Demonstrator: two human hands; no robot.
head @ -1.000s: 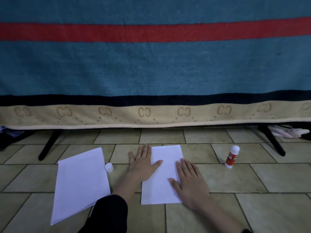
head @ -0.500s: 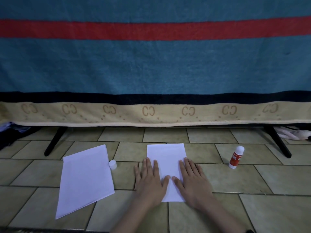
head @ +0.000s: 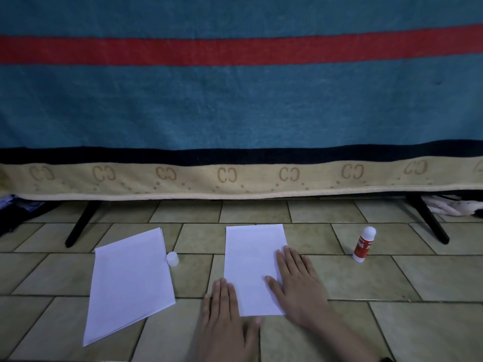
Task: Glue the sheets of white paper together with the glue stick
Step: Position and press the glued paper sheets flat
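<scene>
A white sheet of paper (head: 252, 262) lies flat on the tiled floor in the middle. My right hand (head: 298, 288) rests flat on its right edge, fingers spread. My left hand (head: 224, 320) lies flat at the sheet's lower left corner, mostly on the floor. A small stack of white paper (head: 129, 283) lies tilted to the left. The glue stick (head: 363, 244), red with a white tip, stands uncapped to the right, apart from both hands. Its white cap (head: 172, 258) stands beside the stack's right edge.
A blue blanket with a red stripe and beige border (head: 235, 113) hangs in front, down to just above the floor. Black slanted legs (head: 82, 223) (head: 428, 220) stand under it at left and right. Cloth items lie at the far left and far right.
My left hand has slid down and left, off the sheet toward its lower left corner. My right hand has shifted right to the sheet's edge. The view has tilted slightly.
</scene>
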